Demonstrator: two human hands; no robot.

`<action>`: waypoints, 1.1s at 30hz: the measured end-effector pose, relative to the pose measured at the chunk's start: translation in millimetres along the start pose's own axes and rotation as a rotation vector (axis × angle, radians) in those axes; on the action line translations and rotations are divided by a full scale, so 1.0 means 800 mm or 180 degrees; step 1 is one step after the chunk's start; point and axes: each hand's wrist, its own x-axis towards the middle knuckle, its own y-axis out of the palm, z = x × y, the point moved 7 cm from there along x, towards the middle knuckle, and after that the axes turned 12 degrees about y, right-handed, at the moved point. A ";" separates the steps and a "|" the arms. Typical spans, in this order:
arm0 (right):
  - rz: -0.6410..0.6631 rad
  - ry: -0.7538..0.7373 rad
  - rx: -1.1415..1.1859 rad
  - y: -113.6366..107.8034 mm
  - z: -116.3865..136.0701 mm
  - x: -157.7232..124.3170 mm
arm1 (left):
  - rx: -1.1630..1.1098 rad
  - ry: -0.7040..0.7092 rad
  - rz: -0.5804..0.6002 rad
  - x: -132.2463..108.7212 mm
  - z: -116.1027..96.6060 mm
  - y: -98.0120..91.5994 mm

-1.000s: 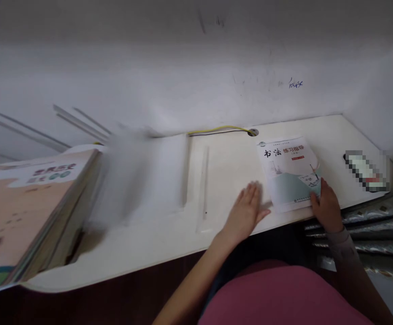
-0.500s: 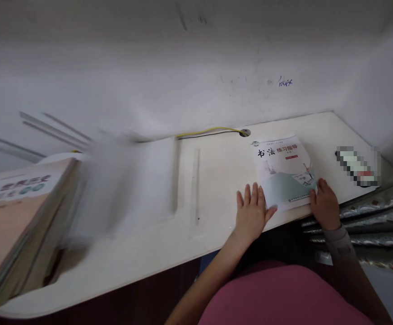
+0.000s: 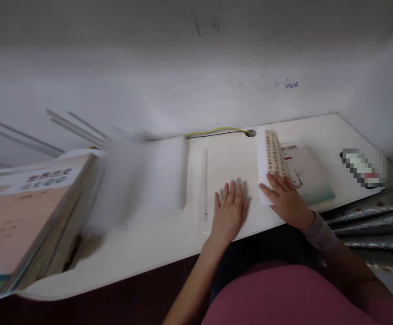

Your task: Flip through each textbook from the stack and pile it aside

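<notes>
A thin booklet (image 3: 304,174) lies at the right of the white desk (image 3: 169,234), near its front edge. Its cover (image 3: 265,169) is turned up and over to the left, and a beige strip of printed characters (image 3: 273,151) shows on the inside. My right hand (image 3: 286,201) rests on the turned cover's lower edge with its fingers stretched out. Just left of the booklet, my left hand (image 3: 229,212) lies flat on the bare desk with fingers spread, holding nothing.
A thick stack of large books (image 3: 27,216) fills the desk's left end, with a blurred pale patch (image 3: 128,180) beside it. A yellow cable (image 3: 216,130) runs to a hole (image 3: 251,133) by the wall. A pixelated object (image 3: 363,168) lies far right, above patterned fabric (image 3: 368,221).
My right hand has moved from the booklet's lower right corner to its left side, and the cover has been flipped open leftward. My left hand slid left, off the booklet's edge.
</notes>
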 end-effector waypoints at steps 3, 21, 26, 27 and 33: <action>0.0038 -0.0154 -0.0117 0.019 0.030 0.005 | 0.0003 -0.0291 0.0054 -0.020 0.027 0.000; 0.0334 -0.0483 -0.0101 0.044 0.068 0.018 | -0.0070 0.0164 0.0223 -0.032 0.021 -0.007; 0.0292 -0.0374 -0.0115 0.043 0.071 0.018 | -0.0099 0.0099 0.0103 -0.034 0.023 -0.008; 0.0295 -0.0363 -0.0114 0.042 0.072 0.018 | -0.0101 0.0095 0.0089 -0.034 0.023 -0.008; 0.0324 -0.0297 -0.0048 0.042 0.074 0.019 | -0.0102 0.0069 0.0026 -0.035 0.023 -0.007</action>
